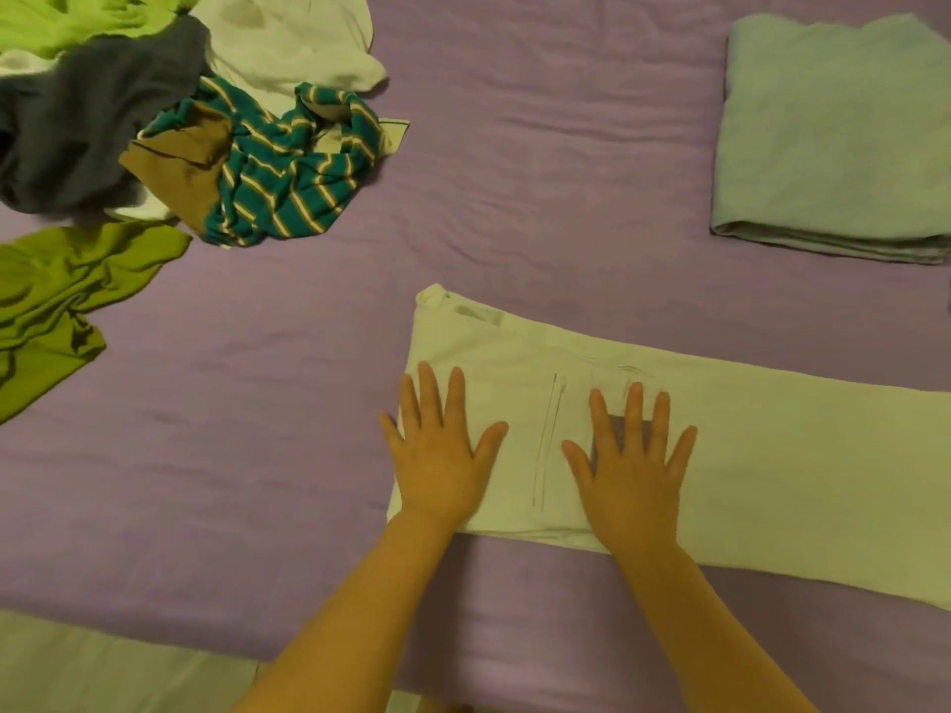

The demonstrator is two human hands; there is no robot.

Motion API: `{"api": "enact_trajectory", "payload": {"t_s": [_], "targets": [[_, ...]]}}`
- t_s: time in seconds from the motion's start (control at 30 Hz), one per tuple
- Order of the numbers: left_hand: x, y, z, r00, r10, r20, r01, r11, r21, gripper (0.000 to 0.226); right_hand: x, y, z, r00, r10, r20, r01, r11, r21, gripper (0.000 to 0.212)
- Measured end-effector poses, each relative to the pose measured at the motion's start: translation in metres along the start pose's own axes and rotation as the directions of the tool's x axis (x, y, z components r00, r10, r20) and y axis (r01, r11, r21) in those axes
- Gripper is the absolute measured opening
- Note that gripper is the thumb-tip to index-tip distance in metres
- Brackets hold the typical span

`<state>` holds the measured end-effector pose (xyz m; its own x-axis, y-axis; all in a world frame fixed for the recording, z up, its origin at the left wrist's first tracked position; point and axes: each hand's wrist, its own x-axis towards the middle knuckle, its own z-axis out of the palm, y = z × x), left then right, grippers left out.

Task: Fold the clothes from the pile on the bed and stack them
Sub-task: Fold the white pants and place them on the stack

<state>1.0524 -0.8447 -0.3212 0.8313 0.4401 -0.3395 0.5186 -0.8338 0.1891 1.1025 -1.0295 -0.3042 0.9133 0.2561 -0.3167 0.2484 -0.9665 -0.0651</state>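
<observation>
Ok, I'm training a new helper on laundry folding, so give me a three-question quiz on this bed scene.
1. True or false: both hands lie flat, fingers spread, on the white trousers.
2. Where is the folded pale blue garment? A) top right of the bed B) under the left hand C) in the pile
3. Fill in: the teal garment in the unfolded pile has ____ running across it.

Key: 1 true: the left hand and right hand press on the trousers' waist end. 2 A. 3 stripes.
</observation>
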Motion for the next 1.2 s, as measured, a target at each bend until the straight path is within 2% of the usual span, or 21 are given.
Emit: {"api": "enact_trajectory", "payload": {"t_s": [0.07, 0.1, 0.17, 0.23, 0.3, 0.37, 0.4, 0.47, 0.6, 0.7, 0.77, 0.9, 0.93, 1.0, 1.07, 1.1, 1.13, 1.2], "targets": [[0.002, -0.006, -0.008, 0.983, -0.18, 0.022, 0.181, 0.968, -0.176, 0.088, -0.004, -0.017, -0.004, 0.997, -0.034, -0.065, 0.036, 0.999, 0.031, 0.068], [0.002, -0.009, -0.014, 0.975, -0.223, 0.025, 0.221, 0.938, -0.269, 0.088, -0.005, -0.028, -0.005, 0.994, -0.083, -0.065, 0.086, 0.996, 0.039, 0.066], [0.004, -0.012, -0.022, 0.974, -0.227, 0.006, 0.207, 0.878, -0.432, 0.082, -0.006, -0.049, -0.002, 0.983, -0.182, -0.017, 0.182, 0.982, 0.043, 0.066], [0.006, -0.015, -0.03, 0.974, -0.225, 0.041, 0.201, 0.756, -0.623, 0.074, -0.005, -0.059, 0.002, 0.973, -0.216, 0.086, 0.212, 0.976, 0.057, 0.068], [0.01, -0.017, -0.044, 0.953, -0.25, 0.171, 0.291, 0.596, -0.748, 0.064, -0.003, -0.06, 0.002, 0.97, -0.204, 0.134, 0.196, 0.978, 0.068, 0.071], [0.012, -0.018, -0.064, 0.948, -0.172, 0.267, 0.318, 0.485, -0.815, 0.035, -0.001, -0.061, -0.004, 0.98, -0.172, 0.096, 0.158, 0.978, 0.136, 0.07], [0.01, -0.014, -0.076, 0.951, -0.119, 0.286, 0.31, 0.429, -0.849, 0.027, 0.0, -0.063, -0.01, 0.985, -0.162, 0.06, 0.146, 0.965, 0.218, 0.068], [0.002, 0.0, -0.101, 0.954, -0.001, 0.3, 0.285, 0.318, -0.904, 0.034, -0.001, -0.071, -0.037, 0.982, -0.187, -0.013, 0.176, 0.894, 0.413, 0.063], [-0.027, 0.049, -0.143, 0.927, 0.244, 0.285, 0.224, 0.251, -0.942, 0.046, -0.014, -0.079, -0.099, 0.956, -0.256, -0.147, 0.286, 0.681, 0.674, 0.051], [-0.042, 0.084, -0.153, 0.887, 0.342, 0.311, 0.239, 0.236, -0.942, 0.065, -0.022, -0.047, -0.135, 0.964, -0.208, -0.168, 0.258, 0.562, 0.785, 0.048], [-0.048, 0.109, -0.153, 0.845, 0.387, 0.368, 0.301, 0.223, -0.927, 0.076, -0.027, -0.013, -0.15, 0.969, -0.162, -0.189, 0.248, 0.561, 0.79, 0.055], [-0.066, 0.168, -0.147, 0.785, 0.466, 0.408, 0.334, 0.236, -0.912, 0.072, -0.034, 0.052, -0.169, 0.991, 0.002, -0.136, 0.106, 0.616, 0.78, 0.069], [-0.069, 0.183, -0.144, 0.787, 0.465, 0.405, 0.328, 0.24, -0.914, 0.069, -0.035, 0.069, -0.17, 0.992, 0.041, -0.118, 0.069, 0.608, 0.791, 0.068], [-0.069, 0.207, -0.13, 0.838, 0.417, 0.351, 0.249, 0.279, -0.927, 0.058, -0.039, 0.103, -0.171, 0.991, 0.085, -0.101, 0.032, 0.587, 0.809, 0.063], [-0.067, 0.222, -0.111, 0.911, 0.335, 0.241, 0.093, 0.403, -0.91, 0.028, -0.044, 0.138, -0.168, 0.989, 0.097, -0.113, 0.035, 0.589, 0.808, 0.061], [-0.065, 0.226, -0.1, 0.931, 0.323, 0.171, -0.024, 0.522, -0.853, 0.022, -0.046, 0.155, -0.166, 0.988, 0.104, -0.118, 0.033, 0.594, 0.804, 0.061], [-0.063, 0.228, -0.087, 0.93, 0.35, 0.109, -0.155, 0.644, -0.749, 0.027, -0.048, 0.172, -0.162, 0.986, 0.115, -0.118, 0.025, 0.603, 0.797, 0.061], [-0.061, 0.234, -0.061, 0.898, 0.426, 0.11, -0.328, 0.815, -0.477, 0.041, -0.05, 0.206, -0.152, 0.984, 0.158, -0.085, -0.03, 0.613, 0.79, 0.062]]}}
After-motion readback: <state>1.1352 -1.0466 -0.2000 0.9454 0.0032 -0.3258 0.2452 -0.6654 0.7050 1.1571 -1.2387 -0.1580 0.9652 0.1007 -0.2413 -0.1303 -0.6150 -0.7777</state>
